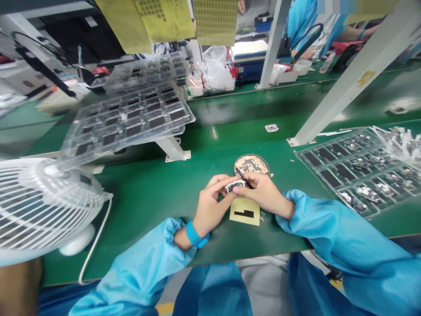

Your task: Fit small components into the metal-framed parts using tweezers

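L hand (210, 202) grips small white-and-black part (234, 187), R hand (265, 191) steadying it while clasping slim black tool (242, 174), nr. pale-yellow paper square (246, 206) on green tabletop (141, 202); round dish (251, 155) w/ tiny beige-and-black bits just beyond, clear plastic tray (313, 168) at R.

Light blue sleeves (335, 228), loose and creased, end in gathered cuffs (291, 210). The hands (210, 206) are bare; a flat, brighter blue band (193, 235) circles the left wrist (181, 239). Deeper blue cloth (210, 292) hangs near.
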A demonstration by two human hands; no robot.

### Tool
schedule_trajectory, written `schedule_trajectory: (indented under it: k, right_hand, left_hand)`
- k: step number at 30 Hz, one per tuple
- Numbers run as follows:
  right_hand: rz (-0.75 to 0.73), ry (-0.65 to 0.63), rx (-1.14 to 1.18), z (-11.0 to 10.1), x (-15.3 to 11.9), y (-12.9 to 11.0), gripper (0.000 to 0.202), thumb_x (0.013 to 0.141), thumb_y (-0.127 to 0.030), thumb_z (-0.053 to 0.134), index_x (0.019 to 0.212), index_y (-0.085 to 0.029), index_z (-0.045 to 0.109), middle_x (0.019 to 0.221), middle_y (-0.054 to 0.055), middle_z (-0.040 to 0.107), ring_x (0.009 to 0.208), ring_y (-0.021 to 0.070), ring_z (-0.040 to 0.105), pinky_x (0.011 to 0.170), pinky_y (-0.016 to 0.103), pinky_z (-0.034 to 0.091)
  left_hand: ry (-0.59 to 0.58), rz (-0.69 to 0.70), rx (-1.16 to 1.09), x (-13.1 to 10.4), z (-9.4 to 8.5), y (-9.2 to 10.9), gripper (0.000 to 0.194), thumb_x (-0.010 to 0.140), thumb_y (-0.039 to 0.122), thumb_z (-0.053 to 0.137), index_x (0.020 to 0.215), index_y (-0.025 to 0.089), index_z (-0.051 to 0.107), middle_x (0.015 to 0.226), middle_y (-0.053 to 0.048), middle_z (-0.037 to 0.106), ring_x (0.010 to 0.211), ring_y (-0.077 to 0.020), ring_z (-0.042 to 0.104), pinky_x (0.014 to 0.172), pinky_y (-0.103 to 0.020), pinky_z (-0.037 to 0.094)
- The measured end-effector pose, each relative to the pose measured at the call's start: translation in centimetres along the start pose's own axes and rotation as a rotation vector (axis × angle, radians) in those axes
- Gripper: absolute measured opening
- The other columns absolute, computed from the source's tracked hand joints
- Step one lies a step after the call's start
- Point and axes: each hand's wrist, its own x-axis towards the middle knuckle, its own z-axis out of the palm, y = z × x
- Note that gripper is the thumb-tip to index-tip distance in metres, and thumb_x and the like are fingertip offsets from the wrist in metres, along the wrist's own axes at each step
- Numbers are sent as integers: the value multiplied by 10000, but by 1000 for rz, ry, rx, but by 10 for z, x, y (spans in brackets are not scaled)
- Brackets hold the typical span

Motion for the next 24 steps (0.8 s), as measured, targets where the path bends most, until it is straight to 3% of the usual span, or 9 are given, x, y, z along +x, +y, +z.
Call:
schedule_trajectory:
  k: [6,13,19,21,24]
  right_hand:
    - [-32,33,-69,0,0,0,448,709,-548,828,721,-201,544,708,6,602,664,161,530,625,288,431]
    - [-29,95,-115,6,2,3,528,680,-622,818,681,-207,491,608,-24,494,580,127,412,542,260,320]
    - [-4,-15,-146,-1,8,4,497,734,-609,784,702,-187,525,637,-17,536,592,126,470,546,251,367]
    - [-97,7,-333,-8,10,1,459,754,-566,790,687,-177,557,635,-16,535,596,129,483,539,252,369]
    - [-403,127,-565,-17,11,-3,282,821,-426,788,844,-176,659,787,19,638,732,166,585,661,286,463]
  left_hand:
    - [-46,-40,214,-3,2,6,319,909,250,646,1221,230,706,1161,-55,731,966,-189,641,813,-283,477]
    - [5,-49,185,-4,4,5,259,896,264,655,1128,217,760,1069,-56,759,915,-199,652,804,-293,492]
    - [19,-149,89,-1,6,0,280,875,298,683,1117,179,757,1073,-67,764,903,-200,661,797,-294,502]
    - [14,-181,68,2,5,-2,297,872,300,681,1130,170,748,1056,-68,765,862,-192,656,758,-291,501]
    - [33,-109,195,4,2,-4,266,864,238,668,1110,186,751,1003,-46,758,802,-165,620,722,-278,476]
